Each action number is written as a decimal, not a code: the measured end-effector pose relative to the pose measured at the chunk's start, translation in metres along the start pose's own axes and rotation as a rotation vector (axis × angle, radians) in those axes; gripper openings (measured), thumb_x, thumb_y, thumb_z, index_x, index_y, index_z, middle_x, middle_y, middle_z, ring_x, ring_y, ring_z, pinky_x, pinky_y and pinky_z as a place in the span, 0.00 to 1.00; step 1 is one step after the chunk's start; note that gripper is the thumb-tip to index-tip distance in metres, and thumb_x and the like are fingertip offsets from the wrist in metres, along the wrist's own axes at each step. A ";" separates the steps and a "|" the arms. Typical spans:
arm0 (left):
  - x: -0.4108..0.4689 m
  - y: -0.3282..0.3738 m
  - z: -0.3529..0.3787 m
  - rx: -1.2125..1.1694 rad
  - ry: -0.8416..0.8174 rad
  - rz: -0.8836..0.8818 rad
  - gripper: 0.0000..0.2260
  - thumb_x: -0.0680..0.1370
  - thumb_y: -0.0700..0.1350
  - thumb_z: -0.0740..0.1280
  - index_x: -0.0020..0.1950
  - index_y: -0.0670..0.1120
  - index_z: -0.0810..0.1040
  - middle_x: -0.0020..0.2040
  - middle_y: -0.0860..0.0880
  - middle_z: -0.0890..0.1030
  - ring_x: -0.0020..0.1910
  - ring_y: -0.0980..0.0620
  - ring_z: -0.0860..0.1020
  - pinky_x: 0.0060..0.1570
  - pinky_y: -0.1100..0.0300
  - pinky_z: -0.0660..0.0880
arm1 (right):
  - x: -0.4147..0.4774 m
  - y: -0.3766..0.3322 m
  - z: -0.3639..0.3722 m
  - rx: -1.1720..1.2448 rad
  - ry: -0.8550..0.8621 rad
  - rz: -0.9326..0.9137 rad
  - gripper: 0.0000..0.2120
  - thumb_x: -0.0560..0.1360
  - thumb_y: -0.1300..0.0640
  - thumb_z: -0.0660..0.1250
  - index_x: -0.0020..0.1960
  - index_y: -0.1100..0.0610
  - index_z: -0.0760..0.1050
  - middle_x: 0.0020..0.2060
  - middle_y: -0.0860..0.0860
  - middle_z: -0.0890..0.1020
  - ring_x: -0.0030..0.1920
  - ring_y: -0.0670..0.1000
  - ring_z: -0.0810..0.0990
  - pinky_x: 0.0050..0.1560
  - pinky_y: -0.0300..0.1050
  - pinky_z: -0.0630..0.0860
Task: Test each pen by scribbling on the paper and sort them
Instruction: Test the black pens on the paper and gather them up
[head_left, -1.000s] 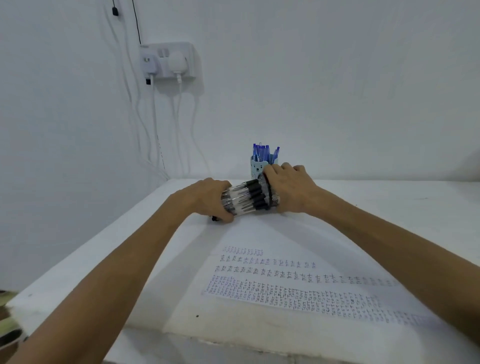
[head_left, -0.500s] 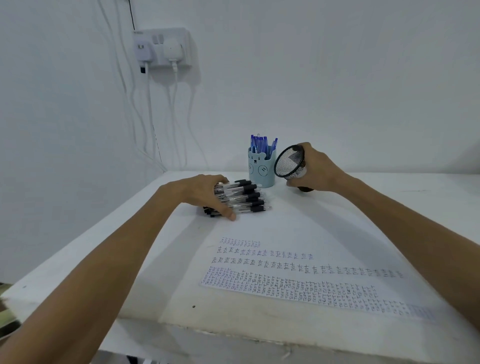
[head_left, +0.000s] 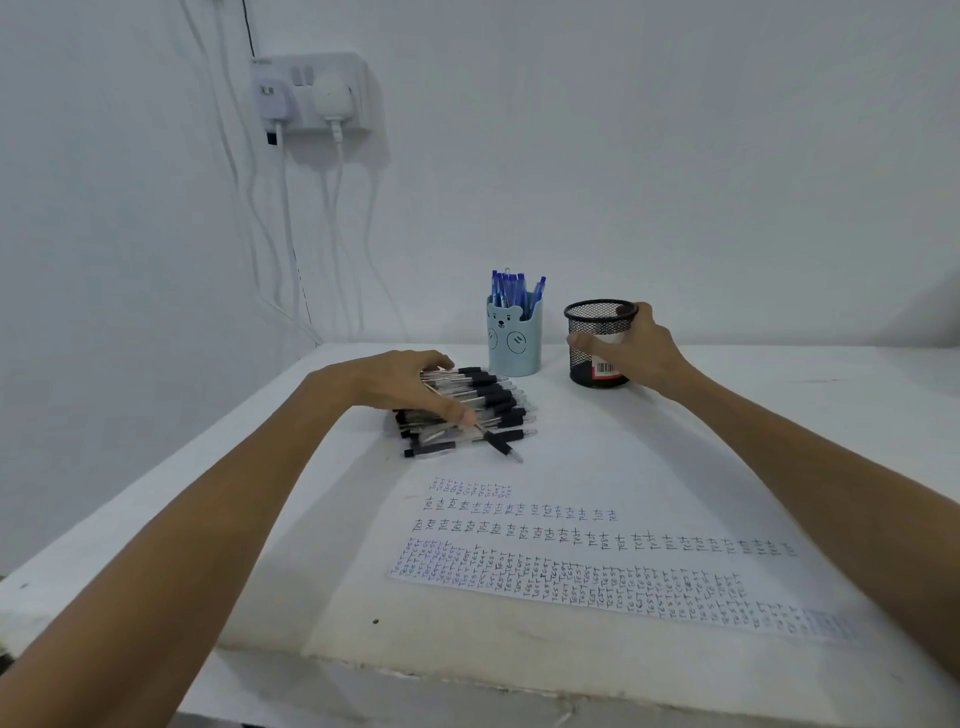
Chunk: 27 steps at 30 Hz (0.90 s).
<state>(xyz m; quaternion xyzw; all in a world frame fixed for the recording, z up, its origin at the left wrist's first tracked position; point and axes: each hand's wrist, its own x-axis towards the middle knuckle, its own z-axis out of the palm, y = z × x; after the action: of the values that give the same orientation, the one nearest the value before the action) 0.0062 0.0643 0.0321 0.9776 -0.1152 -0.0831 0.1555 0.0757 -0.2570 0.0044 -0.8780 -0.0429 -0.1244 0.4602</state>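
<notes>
A pile of clear pens with black caps (head_left: 480, 410) lies on the white table, just behind the paper (head_left: 582, 551), which is covered with rows of test scribbles. My left hand (head_left: 400, 387) rests flat on top of the pile with its fingers spread over the pens. A black mesh pen cup (head_left: 597, 343) stands upright to the right of a light blue bear cup (head_left: 514, 340) holding several blue pens (head_left: 511, 288). My right hand (head_left: 636, 348) grips the mesh cup by its right side and rim.
The table (head_left: 779, 415) meets the white wall at the back, and its front edge runs along the bottom of the view. A wall socket (head_left: 311, 93) with plugs and hanging white cables sits up at the left.
The black pens slid out of the mesh cup onto the table under my left hand. My right hand lifted the cup away to the right and stood it upright beside the blue cup.
</notes>
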 end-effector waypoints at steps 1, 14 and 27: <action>0.000 0.000 0.000 -0.015 -0.004 0.003 0.55 0.59 0.78 0.69 0.81 0.54 0.62 0.80 0.54 0.66 0.76 0.50 0.66 0.75 0.52 0.62 | 0.000 0.000 -0.001 -0.011 0.003 0.018 0.46 0.70 0.35 0.75 0.74 0.60 0.60 0.65 0.54 0.75 0.59 0.53 0.73 0.54 0.44 0.70; 0.007 -0.022 0.020 -0.152 0.161 -0.011 0.47 0.67 0.84 0.48 0.77 0.58 0.69 0.75 0.53 0.74 0.73 0.48 0.71 0.75 0.45 0.63 | -0.014 -0.016 -0.005 -0.746 -0.279 0.216 0.44 0.76 0.24 0.50 0.77 0.56 0.67 0.72 0.59 0.72 0.70 0.60 0.72 0.69 0.50 0.69; 0.008 -0.042 0.024 -0.434 0.258 -0.043 0.51 0.64 0.86 0.51 0.79 0.58 0.67 0.79 0.55 0.69 0.79 0.51 0.64 0.80 0.45 0.56 | -0.080 -0.069 -0.001 -1.013 -0.113 -0.303 0.35 0.81 0.30 0.48 0.37 0.58 0.73 0.37 0.52 0.77 0.44 0.56 0.80 0.43 0.45 0.71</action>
<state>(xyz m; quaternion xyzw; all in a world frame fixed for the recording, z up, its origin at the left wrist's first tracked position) 0.0178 0.0943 -0.0049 0.9260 -0.0530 0.0164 0.3735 -0.0150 -0.2151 0.0395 -0.9795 -0.1287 -0.1472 -0.0477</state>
